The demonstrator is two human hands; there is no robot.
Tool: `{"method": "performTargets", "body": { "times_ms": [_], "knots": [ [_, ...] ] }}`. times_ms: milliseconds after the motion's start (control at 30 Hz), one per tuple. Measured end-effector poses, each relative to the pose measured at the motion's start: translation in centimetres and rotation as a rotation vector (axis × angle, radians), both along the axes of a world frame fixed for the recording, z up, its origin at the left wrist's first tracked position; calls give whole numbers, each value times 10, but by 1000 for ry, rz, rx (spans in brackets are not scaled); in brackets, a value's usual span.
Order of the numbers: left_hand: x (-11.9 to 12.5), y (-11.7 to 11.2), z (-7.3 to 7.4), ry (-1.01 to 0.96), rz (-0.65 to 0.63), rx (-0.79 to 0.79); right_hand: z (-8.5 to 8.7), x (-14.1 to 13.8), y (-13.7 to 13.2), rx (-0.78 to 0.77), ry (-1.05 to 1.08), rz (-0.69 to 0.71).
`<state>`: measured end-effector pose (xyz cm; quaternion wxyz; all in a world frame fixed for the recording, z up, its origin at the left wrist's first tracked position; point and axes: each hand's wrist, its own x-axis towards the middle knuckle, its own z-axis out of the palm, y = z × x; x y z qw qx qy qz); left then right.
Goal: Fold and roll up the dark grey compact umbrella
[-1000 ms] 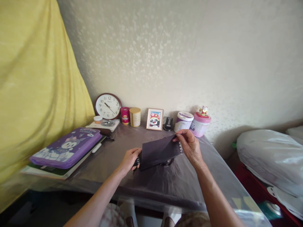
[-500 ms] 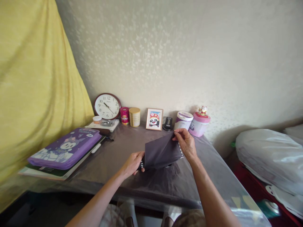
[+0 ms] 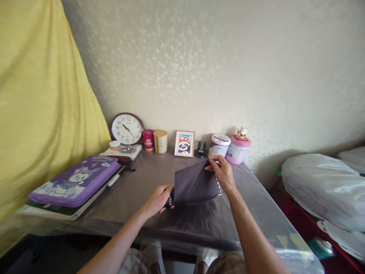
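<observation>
I hold a dark grey flat piece, like a thin pouch or folded fabric [image 3: 194, 184], just above the brown table [image 3: 137, 198]. My left hand [image 3: 159, 198] is closed on its lower left corner, where a bit of black and white shows. My right hand [image 3: 221, 173] pinches its upper right edge between thumb and fingers and holds that side raised, so the piece tilts up toward the wall.
A purple cartoon case [image 3: 75, 180] lies on books at the left. Along the wall stand a round clock [image 3: 127, 128], a red tin [image 3: 148, 140], a tan tin [image 3: 160, 141], a framed picture [image 3: 184, 144], two tubs [image 3: 218, 145]. A white bag [image 3: 322, 186] lies right.
My left hand has slid right along the lower edge toward the piece's corner, and the right hand has lifted its side slightly. The piece stands a little steeper.
</observation>
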<state>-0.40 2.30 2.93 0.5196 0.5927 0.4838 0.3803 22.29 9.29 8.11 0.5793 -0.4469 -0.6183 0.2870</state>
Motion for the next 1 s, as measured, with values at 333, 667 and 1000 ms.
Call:
{"method": "performTargets", "body": {
  "times_ms": [333,667,1000],
  "knots": [
    [3,-2,-4,20,-45,-39,-35,5,22,-165,-100,-9],
    [-1,6,-21,-44,7,-182,-42,0,6,-80,-568,199],
    [-7,5,-15,-65,-5,-289,-58,-26,-13,-72,-995,501]
  ]
}}
